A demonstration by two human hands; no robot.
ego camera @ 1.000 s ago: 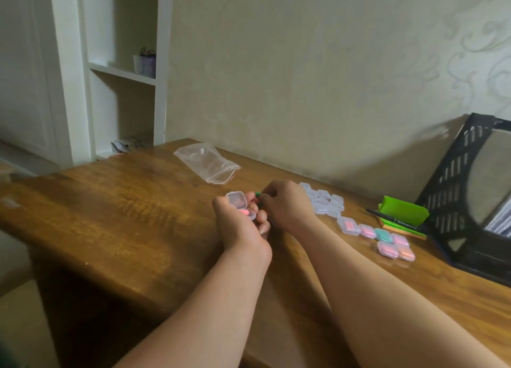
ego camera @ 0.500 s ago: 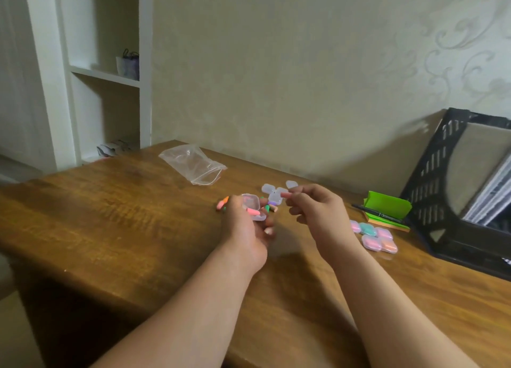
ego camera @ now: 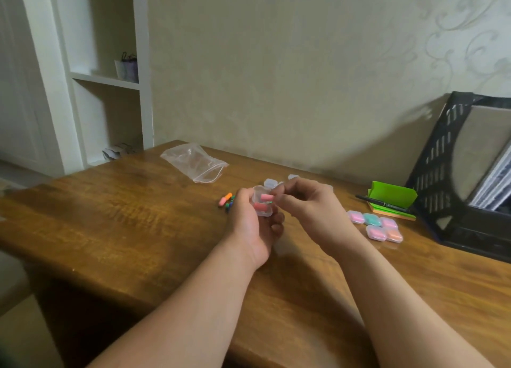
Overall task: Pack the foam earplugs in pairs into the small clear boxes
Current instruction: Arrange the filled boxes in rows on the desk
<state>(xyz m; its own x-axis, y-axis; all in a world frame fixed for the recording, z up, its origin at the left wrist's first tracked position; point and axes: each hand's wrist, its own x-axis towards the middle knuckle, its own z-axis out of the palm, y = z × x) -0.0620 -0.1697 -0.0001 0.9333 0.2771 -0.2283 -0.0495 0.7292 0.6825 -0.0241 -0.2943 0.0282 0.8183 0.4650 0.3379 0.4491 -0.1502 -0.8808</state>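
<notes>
Gleaming wooden desk (ego camera: 116, 229) — patterned wall (ego camera: 276, 77)

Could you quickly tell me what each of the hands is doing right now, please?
Left hand: closed around a small clear box.
Right hand: pinching a pink earplug at the box's opening.

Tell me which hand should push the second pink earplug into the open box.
Right. The right hand pinches the pink earplug at the mouth of the clear box, while the left hand is occupied gripping that box.
</notes>
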